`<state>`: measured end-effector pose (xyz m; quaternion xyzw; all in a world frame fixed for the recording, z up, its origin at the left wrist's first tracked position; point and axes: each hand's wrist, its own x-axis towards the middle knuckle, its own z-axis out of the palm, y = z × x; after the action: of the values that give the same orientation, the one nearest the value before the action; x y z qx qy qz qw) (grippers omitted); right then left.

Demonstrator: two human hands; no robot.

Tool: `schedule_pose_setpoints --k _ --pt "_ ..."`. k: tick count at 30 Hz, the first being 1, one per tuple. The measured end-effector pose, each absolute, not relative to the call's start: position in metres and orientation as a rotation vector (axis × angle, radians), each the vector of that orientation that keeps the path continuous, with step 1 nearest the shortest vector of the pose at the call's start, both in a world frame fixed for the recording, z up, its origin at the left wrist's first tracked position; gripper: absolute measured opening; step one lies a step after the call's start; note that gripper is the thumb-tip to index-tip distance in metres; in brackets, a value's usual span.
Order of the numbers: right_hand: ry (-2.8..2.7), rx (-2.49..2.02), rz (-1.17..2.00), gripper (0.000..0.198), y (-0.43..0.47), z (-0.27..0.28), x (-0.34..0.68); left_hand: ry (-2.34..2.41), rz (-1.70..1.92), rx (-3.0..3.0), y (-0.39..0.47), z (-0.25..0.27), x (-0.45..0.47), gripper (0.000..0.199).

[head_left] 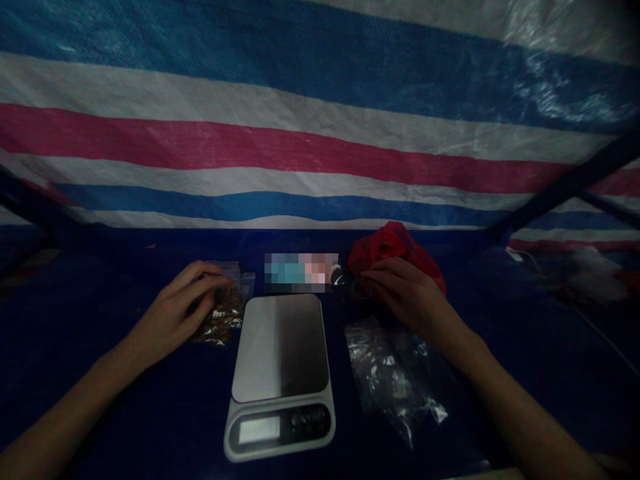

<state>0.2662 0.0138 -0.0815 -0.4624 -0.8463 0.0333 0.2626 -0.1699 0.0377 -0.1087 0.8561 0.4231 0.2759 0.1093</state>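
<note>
Left hand on brown-filled clear zip bag, right hand by red plastic bag; fingers curled, grasps unclear. Seemingly bag handling; next move needs firm pinch.

One head-worn view, forward and down at close range over a blue surface toward striped sheeting.

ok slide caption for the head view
Left hand at a filled clear bag, right hand by a red bag, digital scale between them.
</note>
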Motion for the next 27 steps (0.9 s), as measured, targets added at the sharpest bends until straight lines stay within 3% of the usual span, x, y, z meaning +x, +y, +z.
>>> schedule_pose_setpoints --k 11,20,25,27 --pt "-2.248 -1.305 0.068 0.008 0.010 -0.068 0.262 1.227 0.809 2.547 0.038 -0.107 -0.168 0.027" --pt "-1.985 -1.175 0.845 0.008 -0.003 -0.079 0.240 1.233 0.831 2.530 0.038 -0.109 -0.165 0.028" --pt "-1.826 -1.031 1.091 0.024 -0.013 -0.071 0.221 1.190 0.976 2.487 0.021 -0.089 -0.137 0.027" --pt "-1.824 -1.009 1.098 0.022 -0.021 -0.069 0.208 1.192 1.068 2.390 0.006 -0.077 -0.114 0.019"
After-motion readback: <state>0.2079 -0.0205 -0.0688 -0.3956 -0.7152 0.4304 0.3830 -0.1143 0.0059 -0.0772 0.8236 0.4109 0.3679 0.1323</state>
